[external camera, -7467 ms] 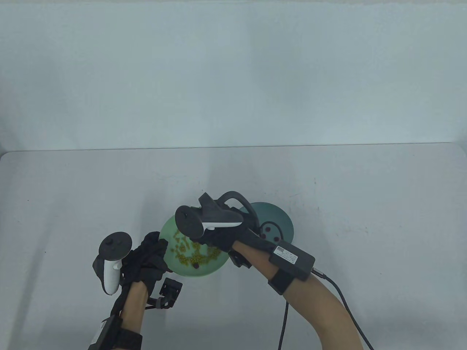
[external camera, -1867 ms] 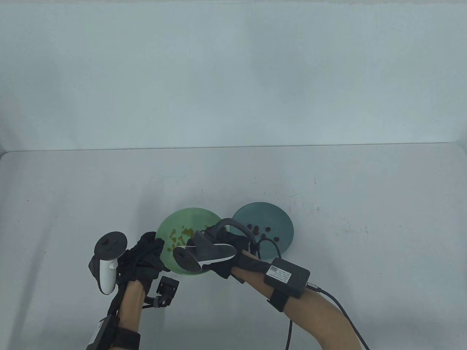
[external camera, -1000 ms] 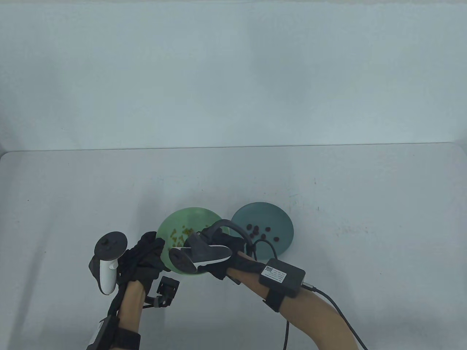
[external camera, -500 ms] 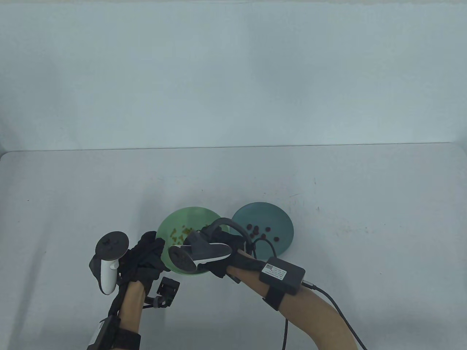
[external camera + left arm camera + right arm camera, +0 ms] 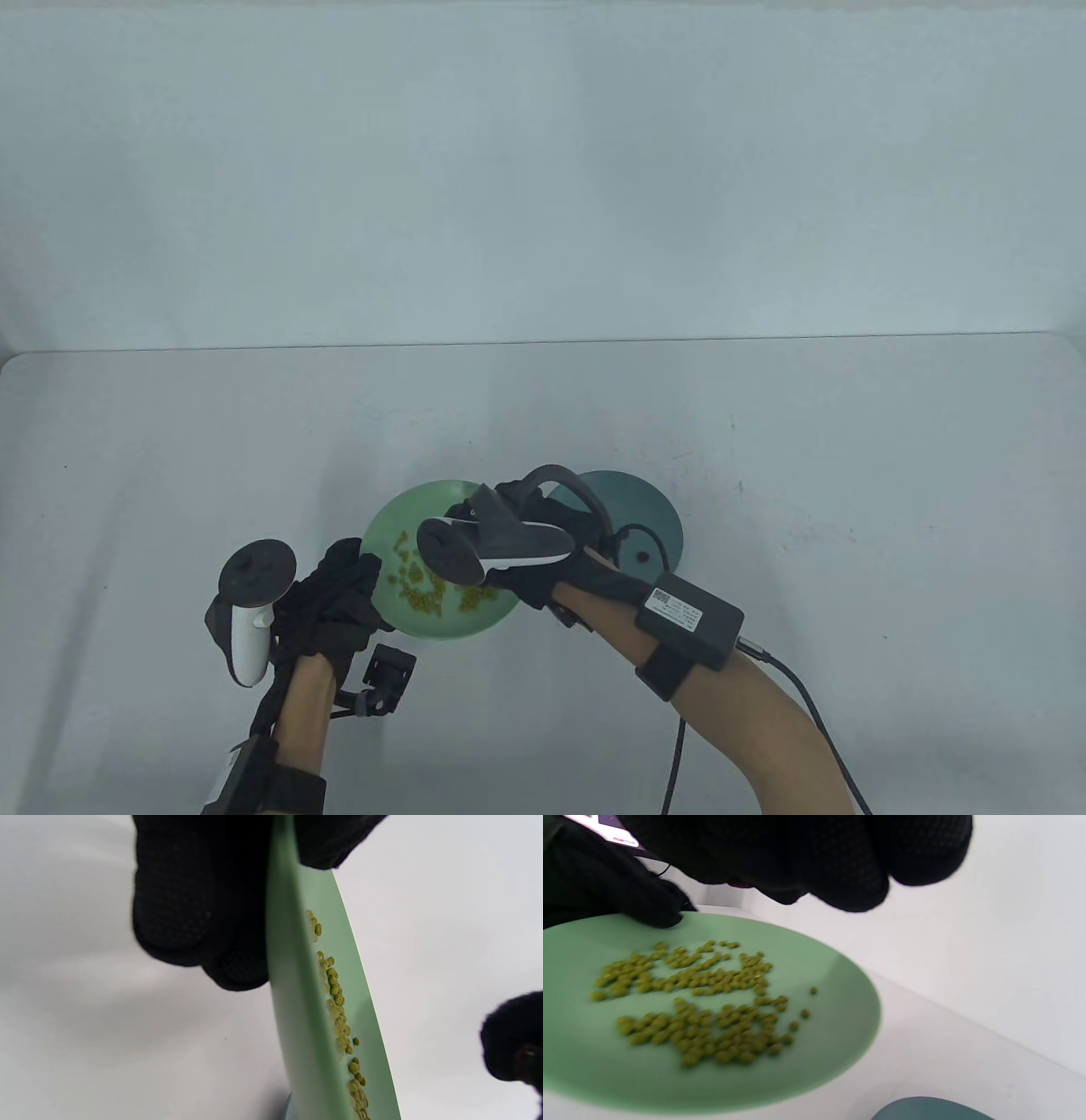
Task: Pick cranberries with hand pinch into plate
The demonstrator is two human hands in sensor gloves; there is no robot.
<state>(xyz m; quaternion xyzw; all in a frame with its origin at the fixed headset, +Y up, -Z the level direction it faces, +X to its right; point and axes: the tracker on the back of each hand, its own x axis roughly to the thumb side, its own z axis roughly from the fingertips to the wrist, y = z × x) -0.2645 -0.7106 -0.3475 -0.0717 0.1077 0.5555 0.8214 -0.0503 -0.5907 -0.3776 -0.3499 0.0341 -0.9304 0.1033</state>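
Observation:
A light green plate (image 5: 390,518) holds many small green beans (image 5: 424,594); it also shows in the right wrist view (image 5: 840,1018) and edge-on in the left wrist view (image 5: 292,1027). My left hand (image 5: 361,577) grips its left rim, thumb on top and fingers below (image 5: 169,921). My right hand (image 5: 513,501) hovers over the gap between the green plate and the dark teal plate (image 5: 653,501). Its fingertips (image 5: 780,893) are bunched together, with a dark red sliver, apparently a cranberry (image 5: 740,885), between them. One cranberry (image 5: 642,558) shows in the teal plate; my right hand hides the others.
Both plates sit near the front middle of the grey table (image 5: 848,441). A black cable (image 5: 814,705) runs from the box on my right forearm off the bottom edge. The teal plate's rim (image 5: 925,1109) shows low in the right wrist view.
My right hand has risen from the near part of the green plate and moved up and right toward the teal plate, uncovering the beans and covering most cranberries. My left hand has not moved.

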